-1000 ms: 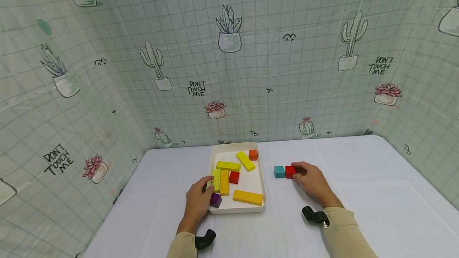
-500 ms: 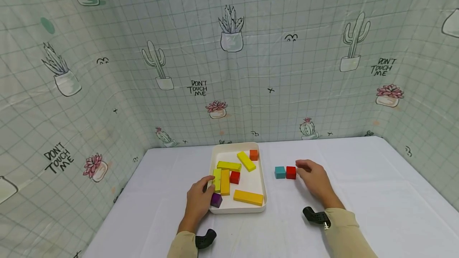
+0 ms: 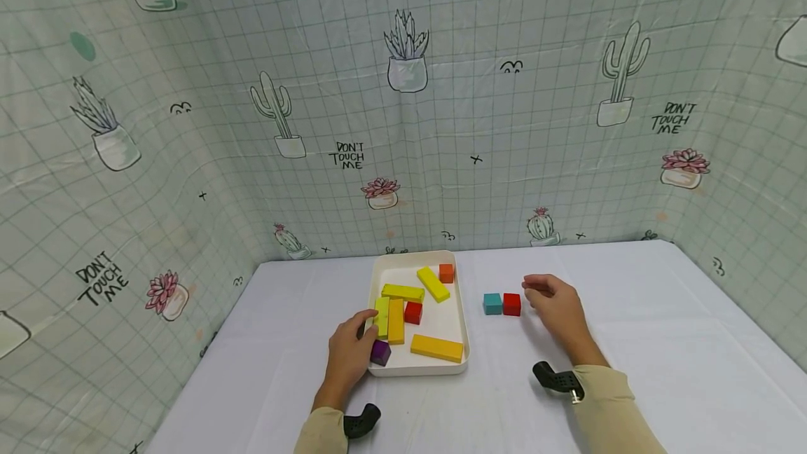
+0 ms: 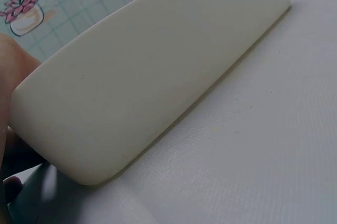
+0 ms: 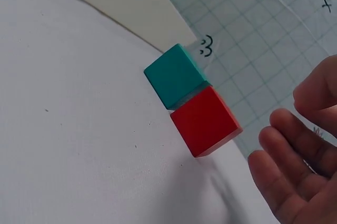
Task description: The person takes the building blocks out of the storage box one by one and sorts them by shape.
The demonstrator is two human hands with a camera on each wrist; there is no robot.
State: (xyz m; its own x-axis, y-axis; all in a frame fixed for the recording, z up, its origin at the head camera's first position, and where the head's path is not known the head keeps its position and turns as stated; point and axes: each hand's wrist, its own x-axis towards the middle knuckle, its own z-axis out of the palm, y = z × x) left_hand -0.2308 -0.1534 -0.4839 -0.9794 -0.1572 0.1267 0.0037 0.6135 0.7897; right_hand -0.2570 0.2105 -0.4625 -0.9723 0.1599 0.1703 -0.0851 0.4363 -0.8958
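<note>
A teal cube (image 3: 492, 304) and a red cube (image 3: 512, 305) sit side by side on the table, right of a white tray (image 3: 464, 321). My right hand (image 3: 557, 310) hovers just right of the red cube, fingers loosely bent and holding nothing. In the right wrist view, a space separates the fingertips (image 5: 259, 162) from the red cube (image 5: 205, 121). At the tray's near left side, my left hand (image 3: 348, 352) grips the wall, next to a purple cube (image 3: 380, 352). The left wrist view shows the tray's outer wall (image 4: 147, 71); most of that hand is out of frame.
Inside the tray lie several yellow and amber bars, among them an amber bar (image 3: 436, 347) near the front, plus another red cube (image 3: 412, 312) and an orange cube (image 3: 446, 272). A patterned cloth backdrop (image 3: 435, 132) rises behind the white table (image 3: 605, 300).
My right hand has let go of the red cube beside the teal one and drawn back slightly to the right. My left hand and the tray stay in place.
</note>
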